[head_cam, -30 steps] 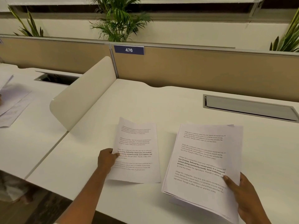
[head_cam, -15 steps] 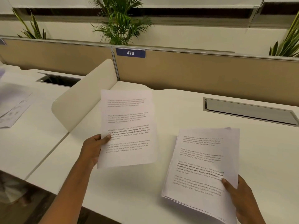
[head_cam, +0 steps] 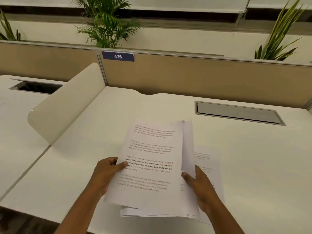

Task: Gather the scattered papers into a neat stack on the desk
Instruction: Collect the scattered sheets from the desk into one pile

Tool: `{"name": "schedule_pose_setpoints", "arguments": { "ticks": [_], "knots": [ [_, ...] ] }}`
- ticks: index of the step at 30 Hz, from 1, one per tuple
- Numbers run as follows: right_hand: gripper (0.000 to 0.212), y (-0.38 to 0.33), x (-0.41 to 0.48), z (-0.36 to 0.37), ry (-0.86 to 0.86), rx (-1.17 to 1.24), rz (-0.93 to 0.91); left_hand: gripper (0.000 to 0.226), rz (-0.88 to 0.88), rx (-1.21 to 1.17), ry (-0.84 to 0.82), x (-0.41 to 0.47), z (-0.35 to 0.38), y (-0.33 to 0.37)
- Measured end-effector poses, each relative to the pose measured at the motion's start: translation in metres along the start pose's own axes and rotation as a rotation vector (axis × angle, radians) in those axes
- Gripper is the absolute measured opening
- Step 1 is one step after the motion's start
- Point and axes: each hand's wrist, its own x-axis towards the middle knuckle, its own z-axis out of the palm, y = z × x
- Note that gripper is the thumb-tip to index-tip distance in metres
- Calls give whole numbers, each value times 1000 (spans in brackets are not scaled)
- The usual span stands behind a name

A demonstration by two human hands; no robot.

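Papers (head_cam: 152, 168), thin white printed sheets, are held as a bundle between both hands above the desk (head_cam: 253, 166). The left hand (head_cam: 108, 174) pinches the left edge, thumb on the top sheet; the right hand (head_cam: 200, 186) clasps the right edge, where lower sheets jut beyond its fingers. Another printed sheet (head_cam: 207, 159) lies flat just past the right fingers. Loosening both grips and tapping the bundle's edges on the smooth desk would probably square these limp, slippery pages.

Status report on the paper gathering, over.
Left hand and right hand both grip white printed paper stack. One printed sheet lies beneath on white desk. Nothing blocking.
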Motion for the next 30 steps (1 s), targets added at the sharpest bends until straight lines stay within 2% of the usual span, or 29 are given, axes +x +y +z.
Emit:
{"name": "schedule_pose_setpoints", "arguments": {
  "ticks": [7, 10, 12, 14, 18, 20, 22, 26, 28, 30],
  "knots": [
    [50, -4, -6, 32, -105, 52, 46, 21, 55, 223, 49, -8, -20, -8],
    [47, -3, -6, 43, -153, 68, 70, 36, 94, 334, 136, -7, -30, -9],
    [47, -3, -6, 49, -179, 63, 76, 42, 111, 271, 216, -6, -41, -8],
    [49, -3, -5, 56, -207, 68, 72, 38, 36, 78, 191, -2, -52, -5],
    [48, -5, -4, 72, -243, 58, 75, 54, -302, -207, -85, 5, -70, -13],
    [44, -6, -4, 80, -272, 41, 79, 46, -388, -300, -192, 3, -73, -24],
    [41, -6, -5, 87, -305, 5, 77, 38, -377, -341, -242, 1, -73, -35],
    [39, -1, -2, 92, -319, -62, 104, 38, -281, -336, -248, -2, -74, -46],
    [35, 1, 4, 86, -253, -138, 123, 31, -253, -336, -239, -1, -76, -46],
    [33, 6, 12, 69, -71, -301, 55, 30, -223, -351, -222, 0, -80, -46]
  ]
}}
